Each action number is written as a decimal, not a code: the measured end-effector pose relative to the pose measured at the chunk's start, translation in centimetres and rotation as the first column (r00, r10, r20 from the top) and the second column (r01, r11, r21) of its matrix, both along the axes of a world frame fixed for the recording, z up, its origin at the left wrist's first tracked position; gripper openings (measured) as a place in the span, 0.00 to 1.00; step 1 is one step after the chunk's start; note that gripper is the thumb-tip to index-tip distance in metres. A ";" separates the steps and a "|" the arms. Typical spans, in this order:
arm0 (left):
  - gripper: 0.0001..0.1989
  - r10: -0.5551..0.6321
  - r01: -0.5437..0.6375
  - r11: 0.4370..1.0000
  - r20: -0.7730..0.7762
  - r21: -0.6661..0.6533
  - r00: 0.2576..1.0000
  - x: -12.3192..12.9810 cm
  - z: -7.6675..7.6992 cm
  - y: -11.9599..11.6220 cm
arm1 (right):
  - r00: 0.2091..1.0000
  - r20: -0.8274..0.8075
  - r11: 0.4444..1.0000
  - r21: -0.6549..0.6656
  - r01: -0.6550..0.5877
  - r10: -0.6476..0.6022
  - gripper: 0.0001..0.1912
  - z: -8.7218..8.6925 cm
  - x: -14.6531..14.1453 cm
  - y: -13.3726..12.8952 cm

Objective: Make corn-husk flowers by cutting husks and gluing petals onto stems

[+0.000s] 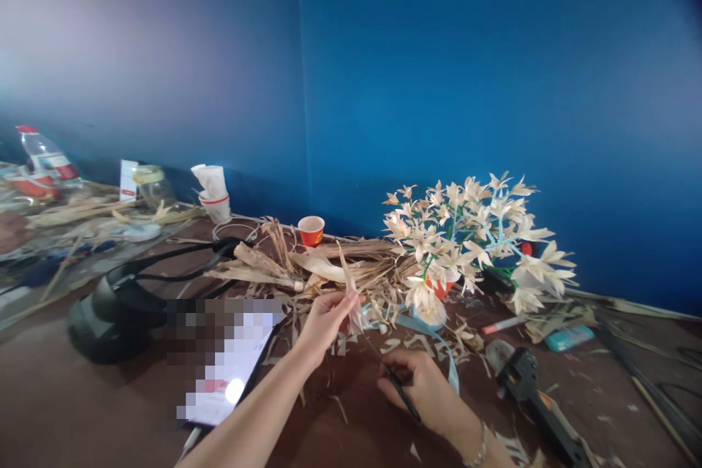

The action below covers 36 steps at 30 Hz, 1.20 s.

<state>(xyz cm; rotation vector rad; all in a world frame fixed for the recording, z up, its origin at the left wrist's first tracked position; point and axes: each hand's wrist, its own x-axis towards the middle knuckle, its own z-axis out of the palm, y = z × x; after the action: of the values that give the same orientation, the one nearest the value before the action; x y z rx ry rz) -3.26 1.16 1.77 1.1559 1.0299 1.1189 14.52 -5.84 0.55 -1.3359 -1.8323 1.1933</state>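
My left hand (329, 316) is closed, thumb and fingers pinching a pale, pointed strip of corn husk (347, 274) that stands upright and fans out below the fingertips. My right hand (420, 384) wraps round the dark handle of a slim tool (403, 395). Its thin shaft slants up and left toward the lower end of the husk; whether it touches cannot be made out. Beyond my right hand, a bunch of cream husk flowers (472, 227) on green and light-blue stems rises from an orange-red cup (439, 287).
Dry husks (263, 267) and an orange-red paper cup (311, 232) lie toward the blue partition (493, 102). A tablet (235, 365) and a black headset (110, 314) are at left. At right are a black gun-shaped tool (534, 395) and a teal case (570, 337). Scraps litter the brown table.
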 end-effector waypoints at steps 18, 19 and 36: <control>0.20 0.082 -0.062 0.992 0.183 -0.113 0.980 0.3 0.5 -0.4 | 0.992 -0.038 0.991 -0.071 0.116 -0.119 0.06 -0.3 -0.3 0.3; 0.20 0.081 -0.061 0.992 0.190 -0.110 0.978 0.3 0.5 -0.4 | 0.991 -0.043 0.989 -0.089 0.120 -0.124 0.06 -0.3 -0.3 0.3; 0.21 0.119 -0.082 0.985 0.249 -0.154 0.961 1.0 -0.2 -0.6 | 0.985 -0.087 0.981 -0.134 0.138 -0.150 0.07 -0.9 -0.5 0.2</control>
<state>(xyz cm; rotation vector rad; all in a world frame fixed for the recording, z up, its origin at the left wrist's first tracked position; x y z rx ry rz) -2.22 0.52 1.60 0.8272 0.9567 1.2194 14.05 -5.67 -0.35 -1.4295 -1.5861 1.2923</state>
